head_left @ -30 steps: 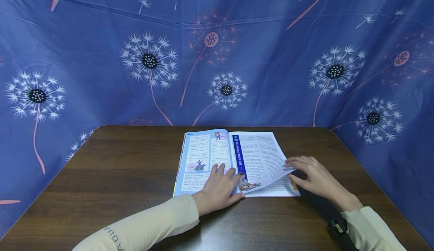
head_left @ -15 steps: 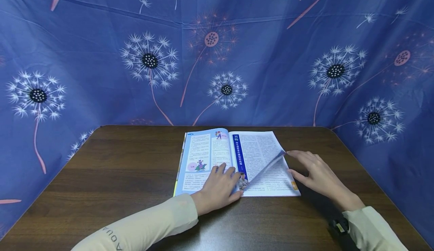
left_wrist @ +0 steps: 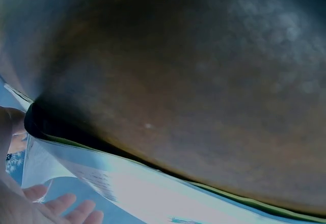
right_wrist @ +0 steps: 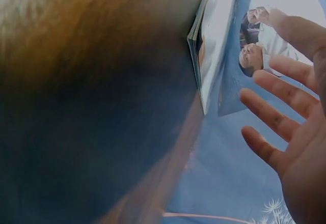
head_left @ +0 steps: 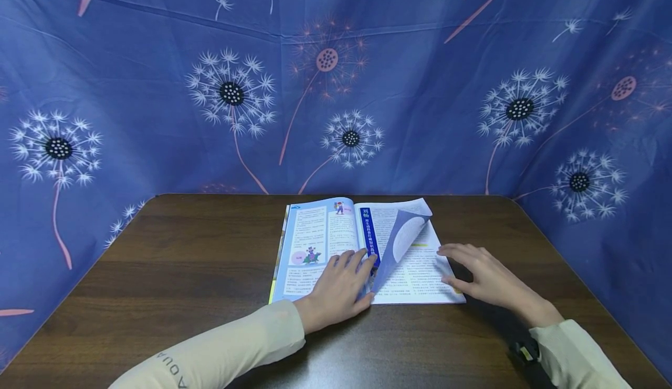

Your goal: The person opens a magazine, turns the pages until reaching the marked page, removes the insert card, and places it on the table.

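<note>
Cream sleeves (head_left: pixel 220 345) nearest. Left hand (head_left: pixel 338 287), fingers spread, rests on the magazine's (head_left: pixel 420 281) left page by the fold. Right hand (head_left: pixel 488 275): fingers apart, at the right page's outer edge; contact unclear. Magazine lies open near the worktop's (head_left: pixel 210 249) far edge, its page tops and pages' long axis pointing there. One leaf (head_left: pixel 389 255) lifted, curling left. Blue dandelion cloth (head_left: pixel 420 115) behind.

Rm type unclear; curtained-off spot: brown tbl (head_left: pixel 210 243) w/ blue dandelion-print cloth (head_left: pixel 420 115) hung behind.
</note>
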Available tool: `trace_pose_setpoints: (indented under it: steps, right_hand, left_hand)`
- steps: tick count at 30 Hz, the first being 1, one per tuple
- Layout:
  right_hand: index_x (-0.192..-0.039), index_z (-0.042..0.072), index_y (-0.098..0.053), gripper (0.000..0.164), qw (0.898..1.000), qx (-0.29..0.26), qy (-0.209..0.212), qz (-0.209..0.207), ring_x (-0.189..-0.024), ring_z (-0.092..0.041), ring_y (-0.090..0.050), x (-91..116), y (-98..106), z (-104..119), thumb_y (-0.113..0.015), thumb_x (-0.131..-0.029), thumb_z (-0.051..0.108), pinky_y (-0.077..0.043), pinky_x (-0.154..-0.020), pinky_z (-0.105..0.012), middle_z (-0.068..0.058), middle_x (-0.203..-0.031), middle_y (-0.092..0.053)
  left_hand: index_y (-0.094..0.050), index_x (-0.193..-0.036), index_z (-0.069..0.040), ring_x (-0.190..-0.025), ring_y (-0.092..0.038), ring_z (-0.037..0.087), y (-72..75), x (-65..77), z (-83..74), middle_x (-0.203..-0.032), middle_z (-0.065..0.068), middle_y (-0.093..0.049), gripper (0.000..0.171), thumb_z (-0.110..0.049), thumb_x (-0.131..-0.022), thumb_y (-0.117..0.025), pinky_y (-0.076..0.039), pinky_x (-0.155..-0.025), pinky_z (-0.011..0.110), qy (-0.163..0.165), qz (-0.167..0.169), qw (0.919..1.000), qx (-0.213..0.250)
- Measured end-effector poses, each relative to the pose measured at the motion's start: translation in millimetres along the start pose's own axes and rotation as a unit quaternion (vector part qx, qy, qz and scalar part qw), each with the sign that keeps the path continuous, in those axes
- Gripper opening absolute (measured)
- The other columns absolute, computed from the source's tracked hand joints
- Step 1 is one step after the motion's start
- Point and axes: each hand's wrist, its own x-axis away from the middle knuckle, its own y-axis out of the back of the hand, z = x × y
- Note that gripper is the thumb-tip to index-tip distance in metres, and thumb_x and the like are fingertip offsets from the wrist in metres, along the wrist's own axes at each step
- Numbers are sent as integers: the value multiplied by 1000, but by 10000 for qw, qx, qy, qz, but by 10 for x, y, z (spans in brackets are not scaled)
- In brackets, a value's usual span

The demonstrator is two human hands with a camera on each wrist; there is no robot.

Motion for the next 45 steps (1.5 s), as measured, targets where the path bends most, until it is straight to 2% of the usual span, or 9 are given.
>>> trace_pose_setpoints:
  steps: [5,12,17,22,26,32,38,45]
  right_hand:
    - [-112,7,-62,46,9991,-178,2,380,-105,-24,-57,19,-31,29,-75,-73,27,-44,-78,-47,-4,-114,-62]
    - [-111,12,-62,46,9968,-233,61,759,-102,-22,-57,37,-76,72,-75,-72,32,-45,-78,-48,-2,-114,-61]
    - [-110,15,-62,46,9957,-220,51,900,-103,-23,-57,52,-86,83,-75,-71,36,-44,-79,-48,-1,-114,-61]
    - [-110,15,-62,47,9948,-207,-68,1000,-105,-24,-56,64,-98,90,-76,-70,36,-44,-79,-50,-2,-115,-61]
    - [-110,15,-62,48,9935,-252,-187,1090,-107,-25,-54,70,-104,97,-77,-69,35,-43,-81,-52,-3,-117,-60]
    - [-110,14,-62,49,9931,-278,-136,1130,-107,-26,-54,77,-101,105,-77,-69,36,-43,-79,-51,-4,-117,-59]
    - [-112,14,-62,50,9909,-245,-269,1297,-109,-25,-53,67,-90,101,-76,-69,36,-43,-82,-49,-3,-119,-58]
    - [-112,13,-62,50,9895,-228,-332,1387,-110,-26,-53,66,-91,105,-75,-70,36,-43,-82,-49,-4,-120,-58]
  left_hand:
    - [-22,-144,-12,-126,-39,31,-8,-5,3,-144,14,-33,76,-51,-85,-50,-38,-97,44,-21,-154,9999,-28]
    - [-4,-147,-10,-136,-21,36,-20,-4,-3,-152,17,-9,94,-52,-80,-57,-30,-104,47,94,-406,9991,21]
    - [-7,-148,-15,-139,-11,36,-13,-5,-4,-154,16,0,93,-51,-79,-60,-26,-106,50,47,-540,9985,9]
    - [-19,-146,-23,-140,-7,37,-15,-14,2,-154,14,2,84,-50,-78,-60,-22,-107,52,-54,-569,9983,-106]
    - [-24,-144,-25,-140,-4,38,-24,-13,2,-154,13,3,78,-48,-78,-59,-20,-106,54,-113,-594,9980,-164]
    - [-31,-142,-26,-140,1,37,-27,-18,3,-154,11,2,71,-44,-79,-58,-17,-106,56,-174,-561,9981,-165]
    - [-35,-140,-27,-140,-6,38,-16,-24,19,-154,12,-6,62,-43,-82,-54,-19,-105,58,-254,-288,9990,-226]
    - [-35,-139,-34,-139,-10,38,-8,-20,31,-154,11,-10,54,-41,-87,-48,-21,-104,59,-261,31,9995,-196]
